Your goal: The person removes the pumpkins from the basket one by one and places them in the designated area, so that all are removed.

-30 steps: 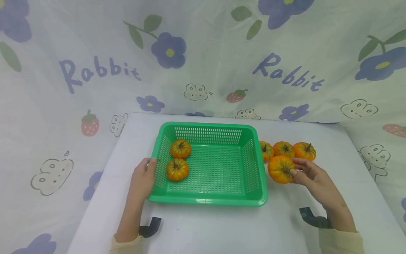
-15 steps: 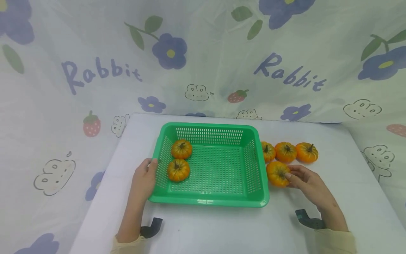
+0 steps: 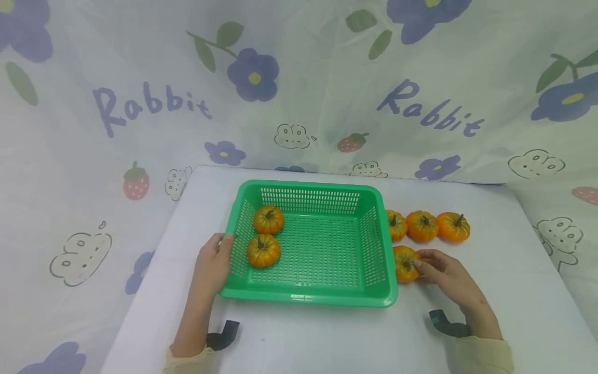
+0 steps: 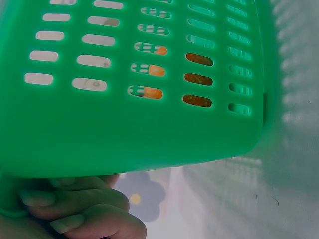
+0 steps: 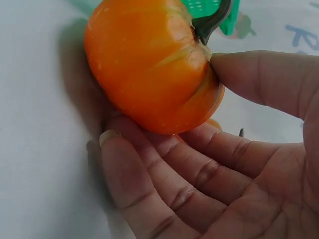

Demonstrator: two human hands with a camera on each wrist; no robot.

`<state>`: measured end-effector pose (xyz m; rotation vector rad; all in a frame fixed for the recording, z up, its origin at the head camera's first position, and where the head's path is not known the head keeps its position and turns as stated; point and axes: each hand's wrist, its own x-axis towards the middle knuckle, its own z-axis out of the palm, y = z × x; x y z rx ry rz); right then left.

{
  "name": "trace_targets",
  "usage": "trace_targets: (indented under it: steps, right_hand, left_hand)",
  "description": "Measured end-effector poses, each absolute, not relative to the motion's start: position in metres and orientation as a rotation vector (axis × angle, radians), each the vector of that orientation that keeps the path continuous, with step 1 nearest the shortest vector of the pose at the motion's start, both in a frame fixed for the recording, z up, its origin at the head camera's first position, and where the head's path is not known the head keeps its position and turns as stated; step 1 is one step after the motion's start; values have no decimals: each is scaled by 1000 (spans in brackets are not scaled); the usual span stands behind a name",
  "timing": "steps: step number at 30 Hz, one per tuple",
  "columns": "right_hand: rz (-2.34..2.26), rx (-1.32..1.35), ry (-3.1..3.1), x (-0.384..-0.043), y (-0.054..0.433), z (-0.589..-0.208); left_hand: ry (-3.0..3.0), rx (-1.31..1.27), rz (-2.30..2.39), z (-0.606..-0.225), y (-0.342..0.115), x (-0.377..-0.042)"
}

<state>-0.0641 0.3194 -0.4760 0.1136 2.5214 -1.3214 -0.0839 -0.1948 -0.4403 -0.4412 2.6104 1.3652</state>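
Note:
A green plastic basket (image 3: 308,298) with slotted walls stands on the white table, and two small orange pumpkins (image 3: 268,219) lie inside along its left wall. My left hand (image 3: 212,264) grips the basket's left rim; in the left wrist view its curled fingers (image 4: 94,204) show below the rim. Just outside the right wall is another pumpkin (image 3: 405,264), held by my right hand (image 3: 446,275). In the right wrist view the thumb presses near the stem of this pumpkin (image 5: 149,64), with the fingers (image 5: 124,172) under its side.
Behind the right hand, three more pumpkins (image 3: 422,226) sit in a row at the basket's right; the basket wall partly hides the nearest one. A printed curtain (image 3: 299,93) hangs behind the table (image 3: 327,337).
My right hand has come left and toward me, lowering its pumpkin from in front of the row to beside the basket's right wall. The left hand stays on the rim.

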Motion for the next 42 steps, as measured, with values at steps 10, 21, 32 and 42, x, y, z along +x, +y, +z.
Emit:
trace_targets:
  steps: [10,21,32,42]
  right_hand:
    - [-1337,116,2511,-64,321,-479]
    - [-1289,159,2499,-65,319,-481]
    - [-1228,178,2508,-64,318,-478]
    - [-1214,205,2524,-61,314,-475]
  left_hand:
    - [2620,-447,1367,-442,-195,-84]
    - [2626,-433,1400,-442,-196,-84]
    - [2624,-425,1398,-443,-195,-86]
    - [2622,-425,1391,-444,-195,-85]
